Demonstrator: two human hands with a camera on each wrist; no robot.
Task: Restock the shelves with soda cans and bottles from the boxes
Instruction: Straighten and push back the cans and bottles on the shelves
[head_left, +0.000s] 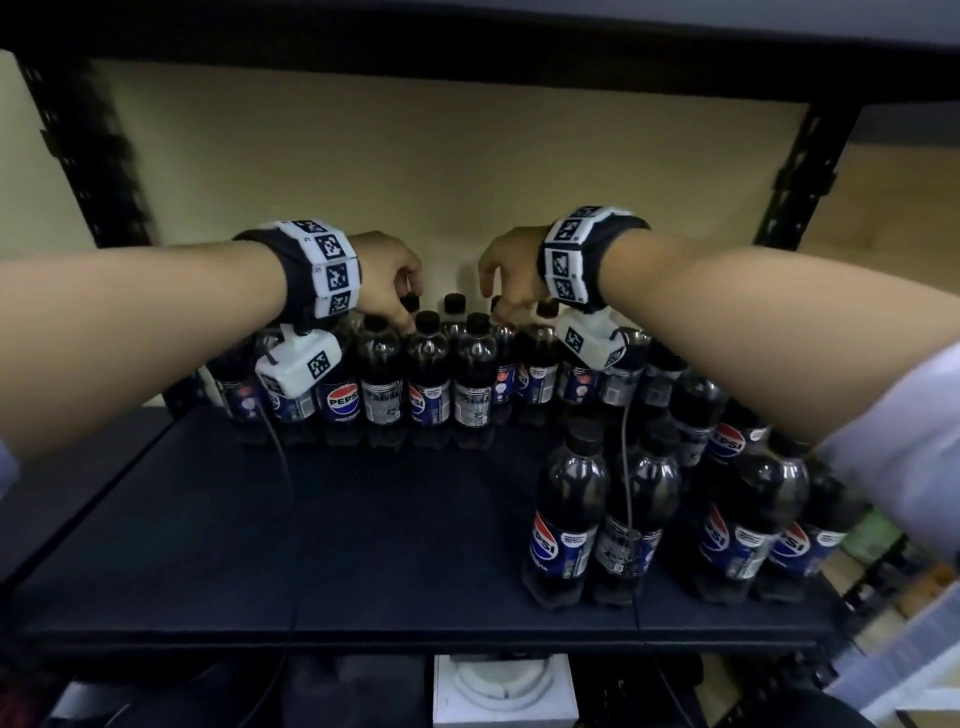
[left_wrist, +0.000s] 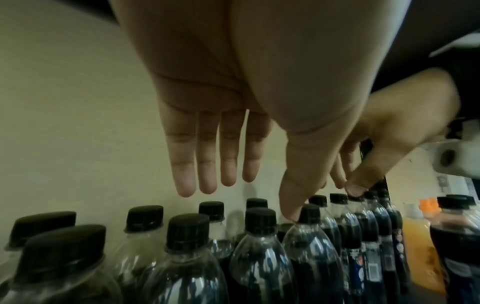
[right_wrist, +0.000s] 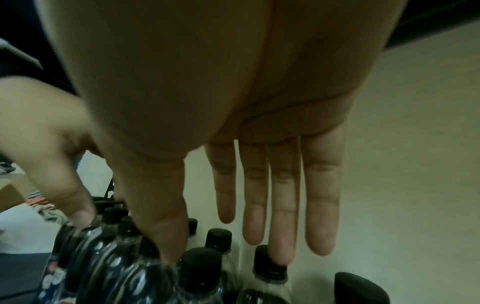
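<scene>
Both your left hand (head_left: 387, 283) and right hand (head_left: 511, 278) are open-fingered over the bottles (head_left: 428, 374), which look heavy and slick, so grab the necks.

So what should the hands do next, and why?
Probably lift both hands away and fetch more bottles. The left hand and right hand hang open over the back-row bottles, holding nothing, and the shelf has bare space in front.

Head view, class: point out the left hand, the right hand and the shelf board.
left hand (head_left: 387, 273), head view, back of the hand.
right hand (head_left: 511, 270), head view, back of the hand.
shelf board (head_left: 322, 530), head view, bare dark surface in front of the bottles.
</scene>
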